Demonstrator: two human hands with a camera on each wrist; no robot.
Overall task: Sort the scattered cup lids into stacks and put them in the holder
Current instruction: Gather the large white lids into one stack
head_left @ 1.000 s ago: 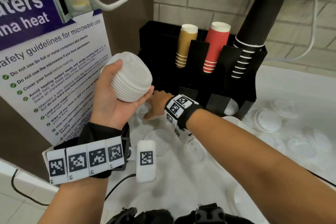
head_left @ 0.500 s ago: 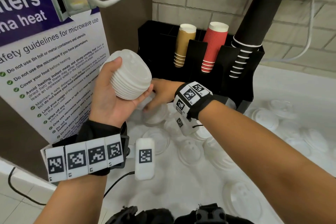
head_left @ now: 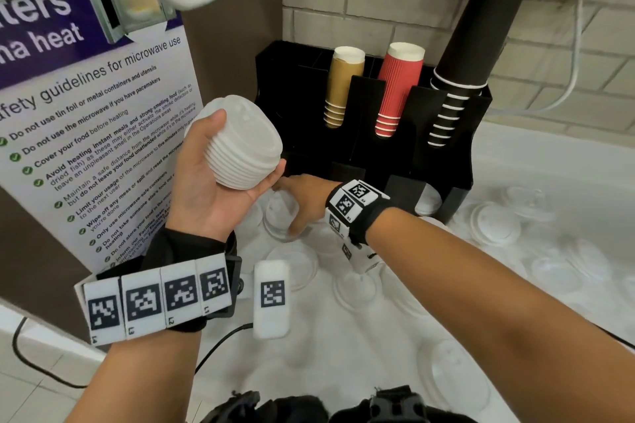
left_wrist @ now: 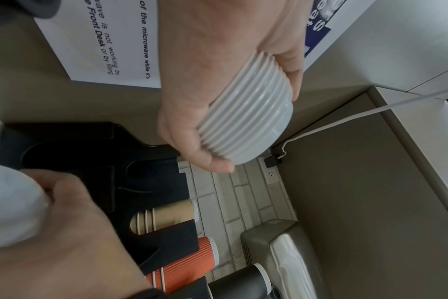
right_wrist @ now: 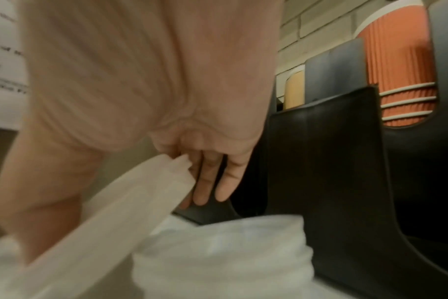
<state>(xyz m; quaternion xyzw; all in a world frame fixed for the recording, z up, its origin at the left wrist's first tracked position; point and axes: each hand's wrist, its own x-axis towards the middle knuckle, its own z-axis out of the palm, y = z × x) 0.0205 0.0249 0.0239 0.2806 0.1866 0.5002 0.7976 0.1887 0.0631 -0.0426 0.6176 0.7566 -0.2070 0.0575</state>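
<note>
My left hand (head_left: 206, 189) grips a stack of white cup lids (head_left: 242, 144), raised in front of the poster; the left wrist view shows the same lid stack (left_wrist: 248, 121) wrapped by my left hand (left_wrist: 212, 85). Just below it, my right hand (head_left: 305, 197) pinches a single white lid (head_left: 280, 216) above the counter, near the foot of the black holder (head_left: 374, 154). In the right wrist view that single lid (right_wrist: 120, 210) sits tilted between thumb and fingers (right_wrist: 210, 182).
The holder carries brown cups (head_left: 343, 86), red cups (head_left: 398, 89) and tall black cups (head_left: 470, 55). Loose white lids lie over the white counter (head_left: 326, 347), such as one lid (head_left: 494, 223) at the right and another (head_left: 292, 264) near my wrist. A poster (head_left: 92, 120) stands left.
My right hand, which reached to the holder's foot, now holds one lid tilted off the counter. The left hand and its stack have hardly moved.
</note>
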